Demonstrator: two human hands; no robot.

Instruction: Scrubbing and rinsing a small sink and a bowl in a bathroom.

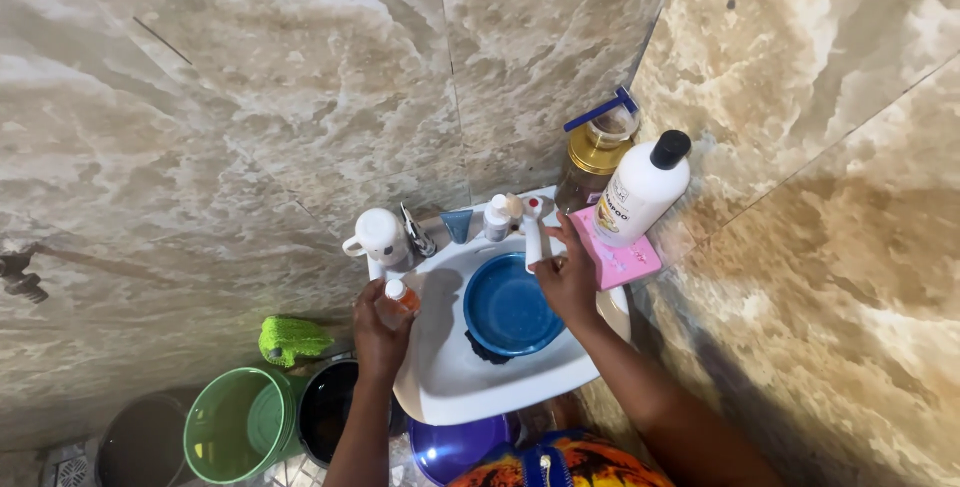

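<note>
**Both hands busy at a white basin**

Left hand [380, 332] clutches a small orange-capped bottle [397, 300] at the basin's [450, 387] near rim. Right hand [567, 282] grips the white tap [533, 232] just above the blue bowl [510, 304]. Marbled tiles [250, 97] rise behind; buckets [235, 425] stand below the left hand.

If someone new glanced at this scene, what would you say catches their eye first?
Probably the blue bowl sitting in the white sink, with the right hand at the tap behind it. The left hand holds a small bottle at the sink's left edge. A tall white bottle stands on a pink box in the corner.
</note>
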